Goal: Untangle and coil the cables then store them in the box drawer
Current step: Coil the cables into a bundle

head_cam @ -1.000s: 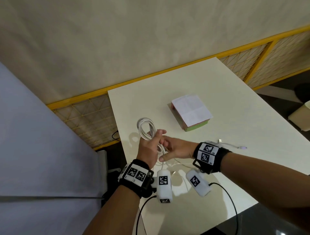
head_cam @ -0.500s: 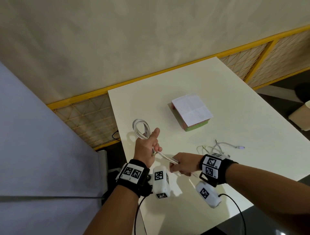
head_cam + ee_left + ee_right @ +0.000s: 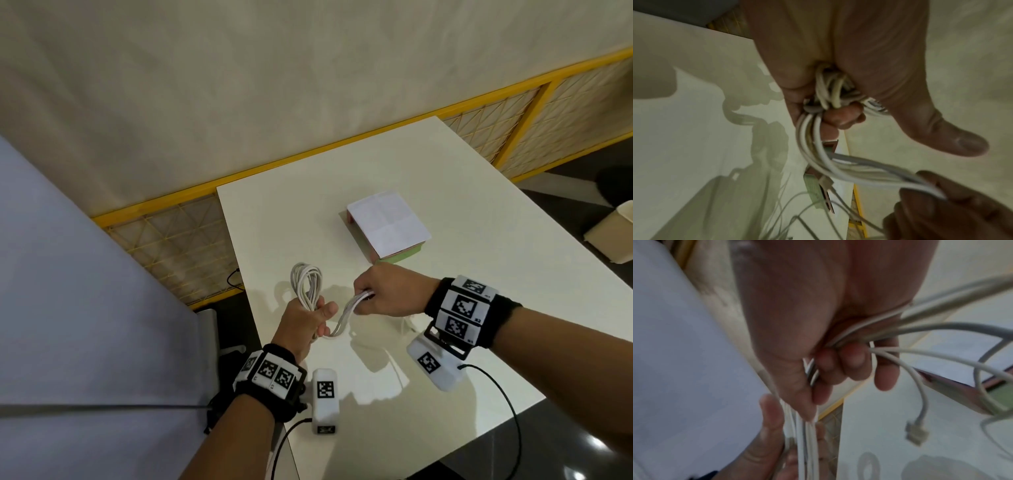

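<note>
Cables (image 3: 306,284), white and bundled, run between both hands above the table's (image 3: 479,274) left edge. The left hand (image 3: 306,327) is curled round the gathered loops, which stand up out of its fist in a tall oval coil; the left wrist view shows several strands packed in the palm (image 3: 830,91) under the bent fingers, with the thumb (image 3: 937,129) stretched out free of them. From the bottom of that fist a thick band of strands (image 3: 346,313) dips and climbs to the right hand (image 3: 387,294), which is closed on it with the knuckles up. The right wrist view shows the strands passing through the curled fingers (image 3: 851,360) and loose ends trailing out beyond them, one ending in a small plug (image 3: 917,433) that hangs above the table. More thin cable lies slack on the table under the right wrist (image 3: 406,323), partly hidden by it.

The box (image 3: 388,228) sits flat near the middle of the table, beyond the right hand and apart from it, with a white top and a pink and green side. I cannot tell whether its drawer is open. Wrist cameras (image 3: 325,399) with printed markers are strapped to both forearms.
</note>
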The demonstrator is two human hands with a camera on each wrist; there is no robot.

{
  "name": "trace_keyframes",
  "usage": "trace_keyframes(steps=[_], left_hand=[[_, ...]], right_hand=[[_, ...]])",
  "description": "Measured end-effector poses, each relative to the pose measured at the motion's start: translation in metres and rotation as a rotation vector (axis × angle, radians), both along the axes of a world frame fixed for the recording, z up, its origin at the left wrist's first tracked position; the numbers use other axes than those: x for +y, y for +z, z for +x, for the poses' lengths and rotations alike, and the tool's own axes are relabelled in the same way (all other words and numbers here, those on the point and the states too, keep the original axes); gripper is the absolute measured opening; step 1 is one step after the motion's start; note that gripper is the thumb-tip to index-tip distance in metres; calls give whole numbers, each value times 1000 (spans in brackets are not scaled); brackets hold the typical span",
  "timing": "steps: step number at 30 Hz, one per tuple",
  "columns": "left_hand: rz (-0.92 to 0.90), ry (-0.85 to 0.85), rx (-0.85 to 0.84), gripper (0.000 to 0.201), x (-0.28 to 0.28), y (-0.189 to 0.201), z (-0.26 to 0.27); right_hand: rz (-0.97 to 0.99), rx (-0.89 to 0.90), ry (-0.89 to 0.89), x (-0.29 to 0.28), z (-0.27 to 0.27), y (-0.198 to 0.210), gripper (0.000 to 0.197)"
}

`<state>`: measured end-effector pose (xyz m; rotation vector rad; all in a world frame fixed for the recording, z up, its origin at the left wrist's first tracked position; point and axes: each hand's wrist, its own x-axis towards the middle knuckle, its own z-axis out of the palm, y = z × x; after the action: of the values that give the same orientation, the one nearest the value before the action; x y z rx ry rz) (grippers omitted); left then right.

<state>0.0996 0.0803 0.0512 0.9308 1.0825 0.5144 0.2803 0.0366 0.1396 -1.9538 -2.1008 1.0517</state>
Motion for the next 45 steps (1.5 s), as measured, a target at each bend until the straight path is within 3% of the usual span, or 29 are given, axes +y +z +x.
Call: trace_keyframes(steps=[5, 10, 13, 18, 24, 26, 31, 35, 40, 44, 45], left_hand=[[7, -104, -59, 19, -13, 7, 5], [16, -159, -137, 30, -24, 12, 9], [-1, -141, -124, 37, -27, 12, 9], [50, -143, -19, 27, -35, 12, 9], [70, -142, 40, 33, -35, 16, 11], [112, -161, 103, 23, -36, 17, 11], [197, -230, 200, 28, -42, 24, 14], [231, -272, 241, 20, -40, 24, 16], [252, -290, 206, 22, -39, 29, 17], [305, -263, 152, 12, -33, 31, 22], [302, -238, 109, 20, -31, 32, 23]], right_hand=[[32, 48, 46, 5, -12, 6, 11], [325, 174, -127, 8, -20, -2, 26], [384, 168, -214, 9, -23, -4, 28], [320, 109, -250, 10, -31, -7, 32], [260, 79, -194, 14, -37, -1, 47], [248, 54, -177, 15, -39, -2, 49], [247, -69, -215, 18, -39, -8, 53], [164, -57, -239, 17, -40, -11, 55], [71, -33, -248, 20, -44, -13, 39], [164, 73, -270, 18, -45, -10, 51], [187, 94, -284, 17, -44, -7, 54]])
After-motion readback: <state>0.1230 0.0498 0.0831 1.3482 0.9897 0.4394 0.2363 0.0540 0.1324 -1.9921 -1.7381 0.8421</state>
